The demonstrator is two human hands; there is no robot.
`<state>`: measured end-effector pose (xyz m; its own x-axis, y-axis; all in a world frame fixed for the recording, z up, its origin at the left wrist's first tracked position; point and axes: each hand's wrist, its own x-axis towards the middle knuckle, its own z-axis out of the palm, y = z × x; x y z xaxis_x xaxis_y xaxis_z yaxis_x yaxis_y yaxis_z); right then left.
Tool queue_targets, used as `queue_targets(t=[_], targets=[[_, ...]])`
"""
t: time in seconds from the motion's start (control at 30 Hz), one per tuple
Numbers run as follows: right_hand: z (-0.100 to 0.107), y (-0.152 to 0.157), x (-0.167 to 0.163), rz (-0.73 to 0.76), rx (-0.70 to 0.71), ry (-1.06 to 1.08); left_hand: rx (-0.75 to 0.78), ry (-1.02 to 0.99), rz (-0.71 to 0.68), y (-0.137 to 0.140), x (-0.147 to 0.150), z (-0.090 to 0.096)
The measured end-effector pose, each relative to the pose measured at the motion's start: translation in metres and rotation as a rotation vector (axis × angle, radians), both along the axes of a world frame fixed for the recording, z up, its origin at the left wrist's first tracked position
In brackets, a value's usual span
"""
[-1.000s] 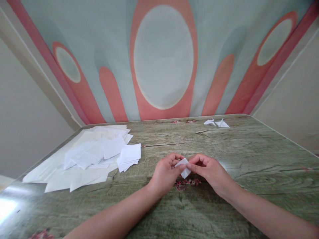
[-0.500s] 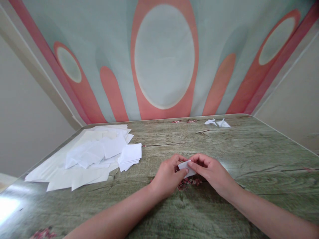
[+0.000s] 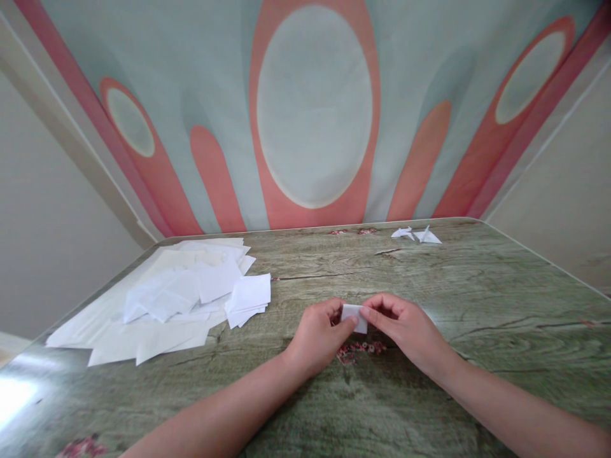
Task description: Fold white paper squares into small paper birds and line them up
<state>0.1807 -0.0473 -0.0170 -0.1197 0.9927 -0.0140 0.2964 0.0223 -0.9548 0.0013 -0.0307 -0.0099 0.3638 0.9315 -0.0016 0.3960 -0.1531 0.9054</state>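
Observation:
A small folded piece of white paper (image 3: pixel 361 326) is held between both hands, just above the tabletop. My left hand (image 3: pixel 321 332) pinches its left side, with the thumb lying across the front. At the upper right corner, my right hand (image 3: pixel 401 323) grips the paper between thumb and curled fingers. The fingertips behind the paper are hidden. Toward the far right edge of the table sit two folded white paper figures, a flatter one (image 3: pixel 402 233) and one with a raised point (image 3: pixel 428 236).
A wood-grain table (image 3: pixel 305 261) with printed red flowers fills the lower view. Large white sheets (image 3: pixel 109 324) lie on the left, with smaller squares on top. A neat stack of small paper squares (image 3: pixel 251 291) lies beside them. A patterned backdrop (image 3: pixel 315 108) stands behind.
The folded paper has turned slightly and now appears more upright and square to me. My left thumb has shifted a little up and left; both hands keep hold.

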Motion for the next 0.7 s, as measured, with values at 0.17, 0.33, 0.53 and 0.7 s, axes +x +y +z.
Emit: queue_targets(t=[0.17,0.33,0.53,0.7], targets=[[-0.0004,0.0004,0.0007,0.039,-0.013,-0.021,0.051,0.04,0.023,0.0016,-0.0014,0.004],[0.0017,0.0009,0.0011,0.047,-0.002,-0.069,0.041,0.066,0.018,0.0032,-0.0037,0.0071],[0.0029,-0.0003,0.0013,0.052,0.025,-0.073,-0.074,-0.01,-0.032,0.0045,-0.0055,0.0046],[0.0024,-0.003,-0.0021,0.08,0.028,-0.106,0.002,0.068,-0.105,0.0047,-0.0079,0.0038]])
